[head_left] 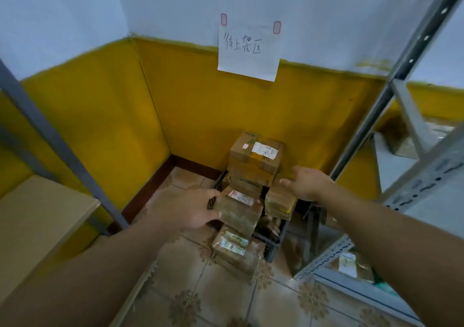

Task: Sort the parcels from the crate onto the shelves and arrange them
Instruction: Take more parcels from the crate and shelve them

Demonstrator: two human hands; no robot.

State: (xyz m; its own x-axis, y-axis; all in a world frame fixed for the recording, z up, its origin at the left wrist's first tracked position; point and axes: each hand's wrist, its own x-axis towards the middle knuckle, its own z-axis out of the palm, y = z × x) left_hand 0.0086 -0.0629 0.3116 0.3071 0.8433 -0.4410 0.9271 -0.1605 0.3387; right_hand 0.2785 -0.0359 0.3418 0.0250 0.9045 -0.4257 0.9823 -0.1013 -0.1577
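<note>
Parcel point(238, 213), frame centre above the crate point(272, 246), is gripped at one end by the left hand point(190, 208). Right hand point(310, 184) is spread wide, empty; far end should be supported before lifting.

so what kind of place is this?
Probably a small parcel storeroom or sorting corner: taped brown cardboard parcels with white labels piled in a black plastic crate on the tiled floor, grey slotted-steel shelving on either side, and a handwritten white paper sign taped to the wall above them.
</note>
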